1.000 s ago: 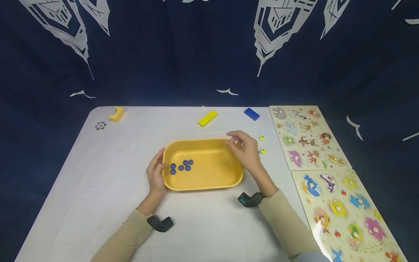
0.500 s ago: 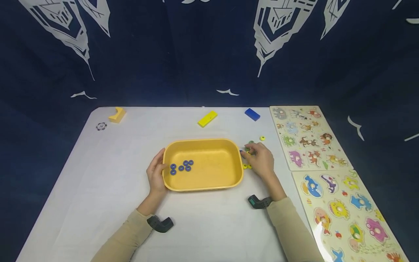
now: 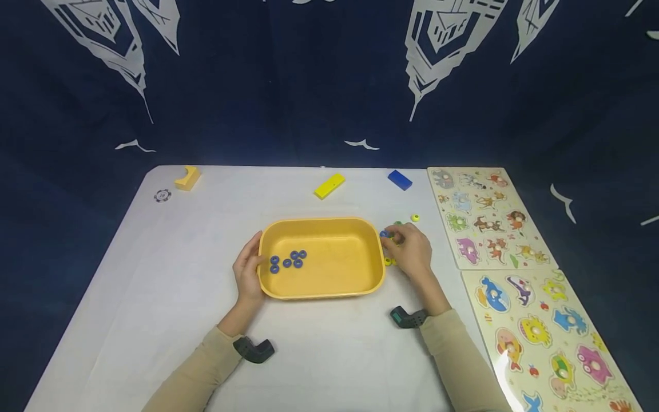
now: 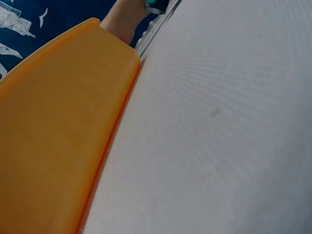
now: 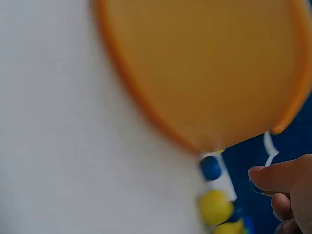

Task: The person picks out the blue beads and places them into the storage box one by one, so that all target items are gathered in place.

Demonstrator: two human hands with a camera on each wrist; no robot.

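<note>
A yellow tray [image 3: 334, 269] lies mid-table, with several small blue ring-shaped beads [image 3: 287, 263] in its left part. My left hand [image 3: 249, 274] grips the tray's left end, thumb over the rim. Just off the right end, my right hand [image 3: 410, 252] reaches down among loose beads. Thumb and finger pinch a blue bead [image 5: 254, 186], mostly covered by the fingertips in the right wrist view. Below the tray's edge there, another blue bead [image 5: 211, 168] and yellow beads [image 5: 216, 207] show. The hand partly hides the pile in the head view.
Two picture puzzle boards [image 3: 494, 217] line the right side. Along the back are a yellow block [image 3: 329, 186], a blue block [image 3: 400, 179] and an arched block [image 3: 187, 178]. A round chip [image 3: 162, 195] lies far left; a lone yellow-green bead [image 3: 415, 218] sits behind the right hand.
My right hand has moved from over the tray's right rim to the loose beads beside it, where it now pinches a blue one. The left hand keeps its grip on the tray.
</note>
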